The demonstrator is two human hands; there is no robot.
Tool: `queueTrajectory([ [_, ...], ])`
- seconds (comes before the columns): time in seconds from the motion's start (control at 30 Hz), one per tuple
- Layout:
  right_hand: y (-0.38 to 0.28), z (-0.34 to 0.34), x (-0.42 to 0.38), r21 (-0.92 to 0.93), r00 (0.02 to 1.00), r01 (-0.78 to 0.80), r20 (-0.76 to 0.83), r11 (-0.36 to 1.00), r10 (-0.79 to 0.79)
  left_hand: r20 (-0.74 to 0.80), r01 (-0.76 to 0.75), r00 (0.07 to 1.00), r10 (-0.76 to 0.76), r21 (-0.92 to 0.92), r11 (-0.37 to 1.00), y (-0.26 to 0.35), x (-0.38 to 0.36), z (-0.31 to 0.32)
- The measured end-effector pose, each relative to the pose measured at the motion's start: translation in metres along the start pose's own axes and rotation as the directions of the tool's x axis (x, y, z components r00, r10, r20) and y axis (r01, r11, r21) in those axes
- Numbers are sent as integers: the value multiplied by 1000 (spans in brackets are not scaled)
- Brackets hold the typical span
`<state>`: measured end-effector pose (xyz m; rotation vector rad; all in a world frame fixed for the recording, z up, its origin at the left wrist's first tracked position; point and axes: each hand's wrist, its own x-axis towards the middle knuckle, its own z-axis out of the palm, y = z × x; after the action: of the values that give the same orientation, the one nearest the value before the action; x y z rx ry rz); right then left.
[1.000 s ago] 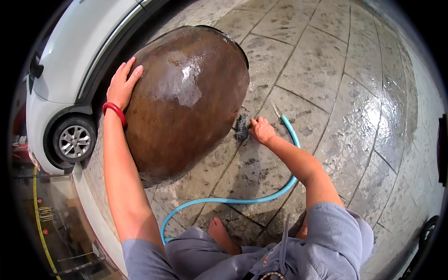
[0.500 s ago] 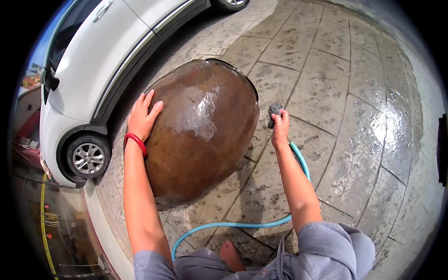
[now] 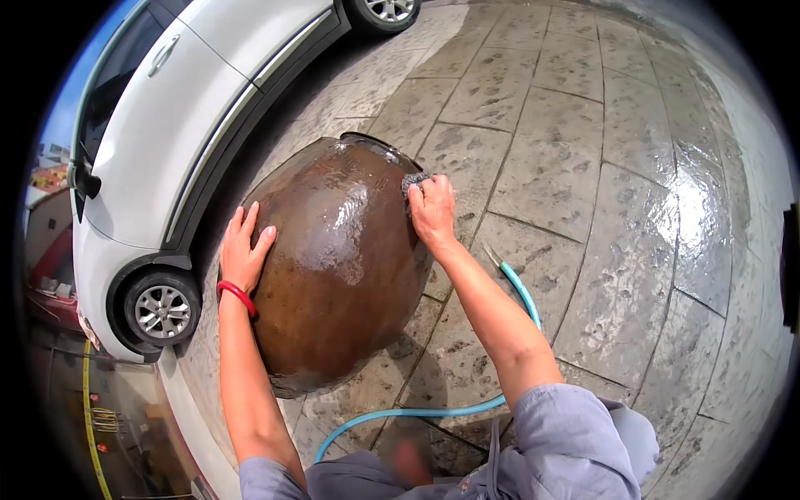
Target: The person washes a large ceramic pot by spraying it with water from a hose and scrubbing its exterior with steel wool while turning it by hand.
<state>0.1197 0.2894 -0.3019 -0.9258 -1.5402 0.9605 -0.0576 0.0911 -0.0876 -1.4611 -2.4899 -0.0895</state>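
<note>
A big brown rounded pot (image 3: pixel 333 267), wet and shiny, lies on its side on the paving, its dark rim (image 3: pixel 375 143) toward the top. On the pot's left side my left hand (image 3: pixel 243 254) rests flat with fingers apart and a red bracelet (image 3: pixel 237 297) at the wrist. My right hand (image 3: pixel 433 212) grips a grey scouring pad (image 3: pixel 414 180) against the pot's upper right side, near the rim.
A light blue hose (image 3: pixel 523 293) curves over the wet stone paving (image 3: pixel 617 275), its open end right of the pot. A white car (image 3: pixel 150 167) stands at the left. My bare foot (image 3: pixel 410 462), blurred, is below the pot.
My right hand has moved left and slightly up with the pad, from beside the pot onto its surface. The hose end now shows. My left hand stays on the pot.
</note>
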Motion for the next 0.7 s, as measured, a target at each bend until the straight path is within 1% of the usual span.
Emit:
queueTrajectory([
  [0.03,-12,1,-19,41,995,96,32,994,-98,4,0,1000,0,1,1000,-1,-1,0],
  [0.07,-40,-10,-36,66,974,200,95,978,-206,2,1,1000,-1,-1,1000,0,0,1],
  [0.1,-37,-8,-32,68,974,199,97,978,-205,-5,-6,1000,6,-15,1000,-1,0,1],
  [0.17,-22,-5,-19,-29,997,63,55,998,-62,14,-7,1000,8,-18,1000,-3,-6,-2],
  [0.2,7,-1,2,-118,996,-88,-12,989,87,15,-1,1000,2,-22,1000,1,-7,-3],
  [0.23,42,9,8,-71,998,-62,-18,995,61,2,-2,1000,2,-32,999,5,-4,-4],
  [0.27,22,1,-3,-68,999,-29,23,997,30,-8,-25,1000,25,-11,1000,0,-2,0],
  [0.3,-14,-7,-21,-63,997,22,70,998,-17,-10,-22,1000,22,-4,1000,-3,-2,1],
  [0.33,-42,-9,-44,51,977,194,79,980,-198,-19,-21,1000,21,-10,1000,-4,1,2],
  [0.37,-54,-9,-42,48,977,192,85,980,-195,-15,-20,1000,20,-13,1000,-6,-1,4],
  [0.43,-68,-8,-48,101,929,344,106,934,-354,1,-5,1000,5,-61,998,-1,-2,-1],
  [0.47,-53,-7,-28,2,975,197,99,980,-197,0,10,1000,-10,-68,998,2,-3,-2],
  [0.5,-24,0,-1,-107,998,59,27,993,-56,-15,10,1000,-11,-66,998,1,-2,-3],
  [0.57,-6,9,11,-145,987,10,157,989,13,2,-7,1000,7,-8,1000,0,1,-1],
  [0.6,-36,7,-2,-55,978,155,153,986,-145,6,-4,1000,4,4,1000,-1,0,0],
  [0.63,-82,5,-29,36,945,293,142,955,-295,-2,-1,1000,1,-3,1000,0,1,1],
  [0.67,-116,2,-48,136,873,424,204,896,-444,-5,-5,1000,5,-1,1000,0,0,1],
  [0.7,-132,0,-53,173,828,425,321,888,-459,-3,-9,1000,9,7,1000,0,-2,1],
])
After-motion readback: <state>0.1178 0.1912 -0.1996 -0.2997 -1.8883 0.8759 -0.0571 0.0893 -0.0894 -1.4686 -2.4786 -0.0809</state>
